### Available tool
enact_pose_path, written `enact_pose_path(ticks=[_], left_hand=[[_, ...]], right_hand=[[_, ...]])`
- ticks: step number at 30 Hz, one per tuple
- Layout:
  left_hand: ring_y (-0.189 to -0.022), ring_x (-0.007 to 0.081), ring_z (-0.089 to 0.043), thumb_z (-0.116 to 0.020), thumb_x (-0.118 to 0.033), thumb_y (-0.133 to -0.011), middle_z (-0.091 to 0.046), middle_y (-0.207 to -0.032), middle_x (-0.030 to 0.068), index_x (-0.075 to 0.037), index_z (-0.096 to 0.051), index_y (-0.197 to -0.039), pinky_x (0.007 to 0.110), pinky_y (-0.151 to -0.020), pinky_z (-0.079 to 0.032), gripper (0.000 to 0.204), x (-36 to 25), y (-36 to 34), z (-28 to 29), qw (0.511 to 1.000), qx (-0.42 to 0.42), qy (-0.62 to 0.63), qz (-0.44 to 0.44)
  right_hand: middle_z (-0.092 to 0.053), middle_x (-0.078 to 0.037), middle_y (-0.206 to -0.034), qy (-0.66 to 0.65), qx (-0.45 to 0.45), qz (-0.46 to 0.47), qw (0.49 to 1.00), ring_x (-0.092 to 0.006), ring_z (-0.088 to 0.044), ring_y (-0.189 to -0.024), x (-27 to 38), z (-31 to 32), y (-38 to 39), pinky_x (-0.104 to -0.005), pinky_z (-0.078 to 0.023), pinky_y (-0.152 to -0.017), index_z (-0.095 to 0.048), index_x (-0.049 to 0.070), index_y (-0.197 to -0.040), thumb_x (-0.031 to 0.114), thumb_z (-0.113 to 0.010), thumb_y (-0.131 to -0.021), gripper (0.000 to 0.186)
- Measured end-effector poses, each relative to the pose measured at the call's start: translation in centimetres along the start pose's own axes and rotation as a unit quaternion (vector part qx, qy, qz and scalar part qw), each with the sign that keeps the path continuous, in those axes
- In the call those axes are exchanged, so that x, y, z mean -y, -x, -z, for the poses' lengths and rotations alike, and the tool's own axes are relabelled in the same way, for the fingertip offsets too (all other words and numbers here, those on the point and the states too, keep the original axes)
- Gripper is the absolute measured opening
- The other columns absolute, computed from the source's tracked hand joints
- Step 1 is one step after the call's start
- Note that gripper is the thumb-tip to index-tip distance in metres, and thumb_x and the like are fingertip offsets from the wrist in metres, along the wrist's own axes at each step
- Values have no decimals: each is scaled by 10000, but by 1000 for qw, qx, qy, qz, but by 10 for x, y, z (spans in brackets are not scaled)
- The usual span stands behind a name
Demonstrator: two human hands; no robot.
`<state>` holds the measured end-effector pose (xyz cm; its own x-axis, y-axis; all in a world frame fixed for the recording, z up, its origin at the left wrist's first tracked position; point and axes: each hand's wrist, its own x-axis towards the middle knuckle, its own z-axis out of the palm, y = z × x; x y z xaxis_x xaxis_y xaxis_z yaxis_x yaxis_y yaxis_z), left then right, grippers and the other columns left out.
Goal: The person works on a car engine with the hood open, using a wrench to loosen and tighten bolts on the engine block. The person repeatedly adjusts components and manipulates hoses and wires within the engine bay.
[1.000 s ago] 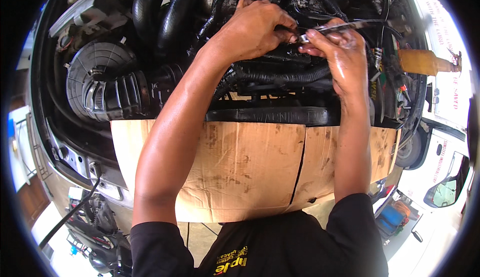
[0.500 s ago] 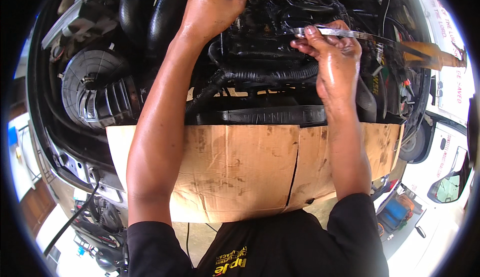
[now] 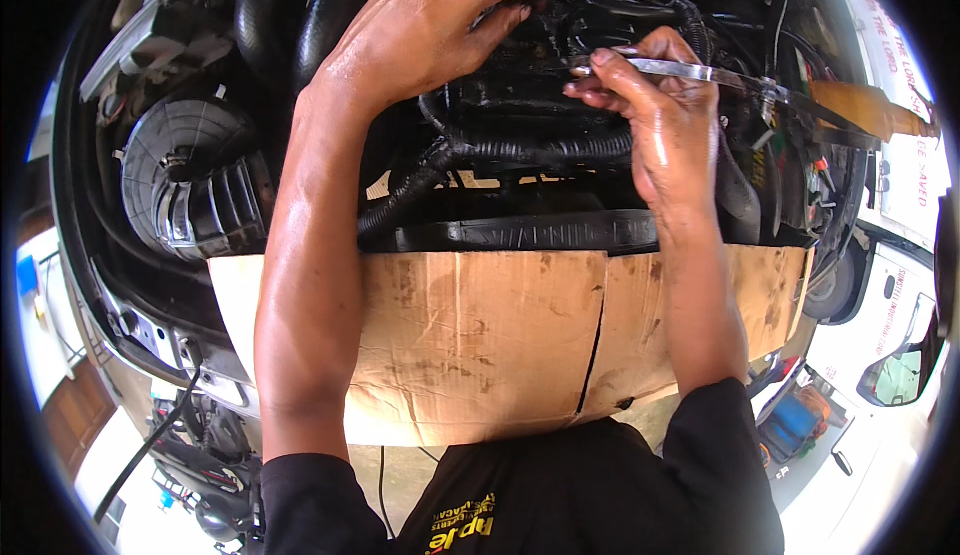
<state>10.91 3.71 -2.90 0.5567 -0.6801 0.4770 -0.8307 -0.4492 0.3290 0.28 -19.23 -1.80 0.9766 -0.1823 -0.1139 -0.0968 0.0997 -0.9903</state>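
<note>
My left hand [image 3: 450,25] reaches into the upper middle of a car engine bay, fingers curled among dark parts; whatever they touch is hidden. Lower and to the right, my right hand [image 3: 655,105] pinches a long, thin metal tool [image 3: 685,69], which extends rightward past my fingers. Beneath both hands runs a black corrugated hose [image 3: 530,148] across the greasy engine. An amber cylindrical container [image 3: 850,105] lies behind the tool's far end at the right.
A round black air-filter housing [image 3: 175,155] sits at left beside thick hoses [image 3: 260,10]. Cardboard [image 3: 470,345] covers the front edge before my body. A white vehicle [image 3: 895,325] stands at right, a motorcycle [image 3: 200,475] at lower left.
My left hand has moved up and left from beside my right hand, then slightly right again. My right hand has shifted slightly left, still holding the metal tool.
</note>
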Motion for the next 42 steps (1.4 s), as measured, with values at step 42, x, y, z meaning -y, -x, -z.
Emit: enact_pose_path(ticks=[42], left_hand=[[-1183,415,-698,-755,-106,-934,-747,-1261,207,26,-752,-1213,458,-1049,-567,309,-1,12,6,999,17,-37,18]], right_hand=[[-785,-128,-885,55,0,-21,998,-241,-804,-799,7,15,-3,-289,-606,-713,-560,91,-880,26,-796,-966,259]])
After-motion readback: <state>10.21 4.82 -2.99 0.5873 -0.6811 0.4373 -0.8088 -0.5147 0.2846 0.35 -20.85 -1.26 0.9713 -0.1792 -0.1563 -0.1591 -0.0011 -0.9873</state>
